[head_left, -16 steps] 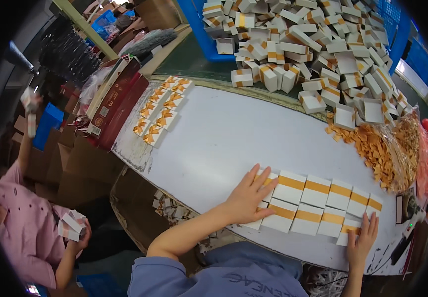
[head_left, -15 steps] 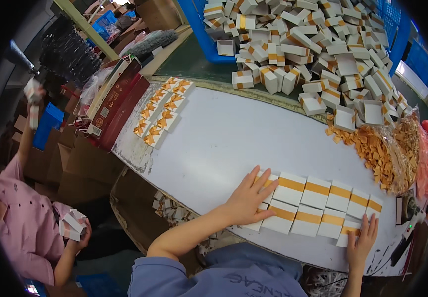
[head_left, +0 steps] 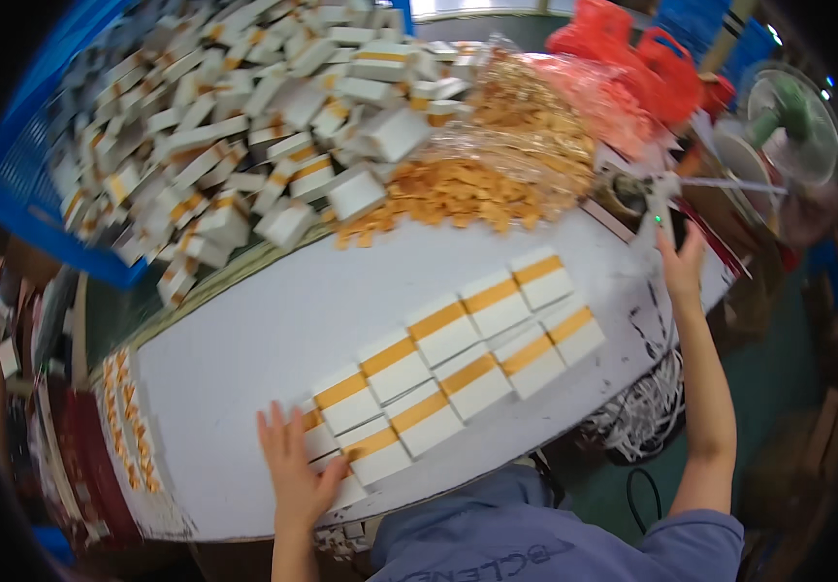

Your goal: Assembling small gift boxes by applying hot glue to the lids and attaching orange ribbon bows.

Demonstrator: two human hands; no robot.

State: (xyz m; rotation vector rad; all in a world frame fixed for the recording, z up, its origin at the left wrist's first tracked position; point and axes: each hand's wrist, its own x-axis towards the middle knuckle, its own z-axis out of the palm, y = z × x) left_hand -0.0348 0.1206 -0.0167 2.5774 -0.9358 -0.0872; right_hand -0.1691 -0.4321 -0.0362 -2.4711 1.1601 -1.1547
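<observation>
On the white tabletop (head_left: 235, 339), two rows of small white boxes with gold bands (head_left: 421, 419) run slantwise, side by side. My left hand (head_left: 298, 470) rests at their left end, fingers spread and touching the end boxes. At the right end of the table, my right hand (head_left: 686, 267) is closed around the handle of a pale glue gun (head_left: 663, 194) with a small green light. A thin translucent glue stick (head_left: 734, 184) juts out from the gun. Boxes with gold bows (head_left: 128, 422) stand in rows at the far left.
A large blue basket (head_left: 12, 184) spills many banded boxes (head_left: 215, 145) at the back. Beside them lies a heap of gold bows (head_left: 472, 189) with clear plastic. Red bags (head_left: 623, 58) and a fan (head_left: 792, 126) are at back right. White ribbon scraps (head_left: 637, 412) hang below the table edge.
My view has swung to the right. My right hand has left the right end of the box rows and gone to the glue gun. My left hand stays at the rows' left end.
</observation>
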